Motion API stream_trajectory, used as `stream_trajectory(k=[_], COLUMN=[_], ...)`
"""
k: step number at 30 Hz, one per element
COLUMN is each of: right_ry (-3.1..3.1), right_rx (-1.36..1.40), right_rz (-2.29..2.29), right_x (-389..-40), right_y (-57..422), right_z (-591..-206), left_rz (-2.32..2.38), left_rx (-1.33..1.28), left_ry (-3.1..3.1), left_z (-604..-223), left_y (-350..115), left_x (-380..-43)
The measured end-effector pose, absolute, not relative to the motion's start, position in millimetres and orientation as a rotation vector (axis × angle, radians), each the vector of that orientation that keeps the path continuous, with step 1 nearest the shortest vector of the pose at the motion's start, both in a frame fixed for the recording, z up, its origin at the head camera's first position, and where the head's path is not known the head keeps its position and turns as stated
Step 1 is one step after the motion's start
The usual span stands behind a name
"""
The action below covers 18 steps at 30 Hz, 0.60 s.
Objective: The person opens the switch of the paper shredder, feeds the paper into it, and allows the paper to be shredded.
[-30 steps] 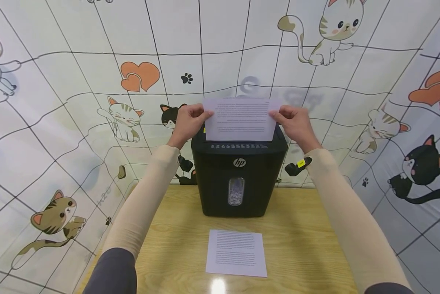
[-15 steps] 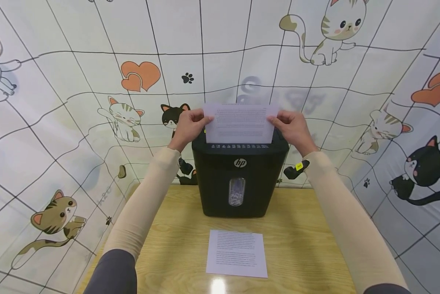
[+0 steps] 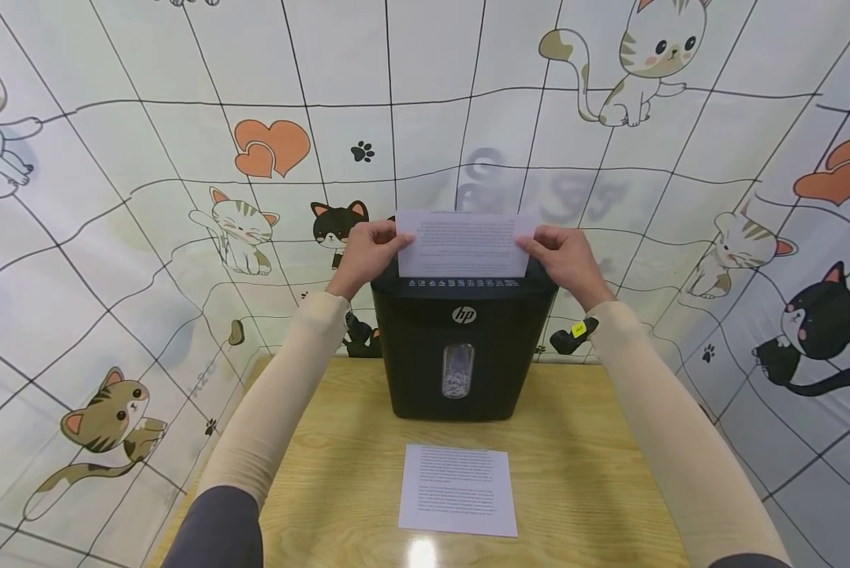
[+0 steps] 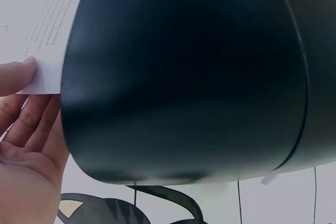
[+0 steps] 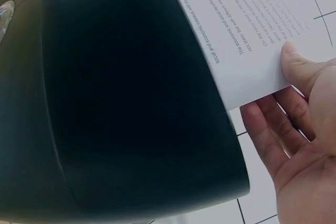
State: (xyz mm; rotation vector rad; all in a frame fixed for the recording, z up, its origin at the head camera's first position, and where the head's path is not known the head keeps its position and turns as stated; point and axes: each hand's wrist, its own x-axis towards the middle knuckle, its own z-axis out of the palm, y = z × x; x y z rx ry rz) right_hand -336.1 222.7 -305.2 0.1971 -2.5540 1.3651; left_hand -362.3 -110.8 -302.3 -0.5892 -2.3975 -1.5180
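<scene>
At centre frame, the left hand (image 3: 365,256) and right hand (image 3: 568,262) pinched opposite edges of a printed sheet (image 3: 465,246) standing in the top of an HP paper shredder (image 3: 416,355).

With arms (image 3: 276,394) stretched forward, left hand (image 3: 365,254) and right hand (image 3: 567,260) each pinch between thumb (image 4: 18,76) and fingers (image 4: 29,121)

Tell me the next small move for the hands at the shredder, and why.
Probably release the sheet: the left hand and the right hand pinch it by opposite side edges, its lower end seems to run down into the top of the black shredder, and both hands are near that top.
</scene>
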Motion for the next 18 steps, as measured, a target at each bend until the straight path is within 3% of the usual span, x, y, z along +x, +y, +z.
stream_trajectory(k=[18], right_ry=[-2.555], right_rx=[0.292], right_rz=[1.329], right_x=[-334.9], right_y=[223.2], right_z=[-312.4], left_rz=[-1.544], left_rx=[-0.6], left_ry=[-2.4], left_z=[-309.3], left_y=[-112.1], left_x=[-361.6])
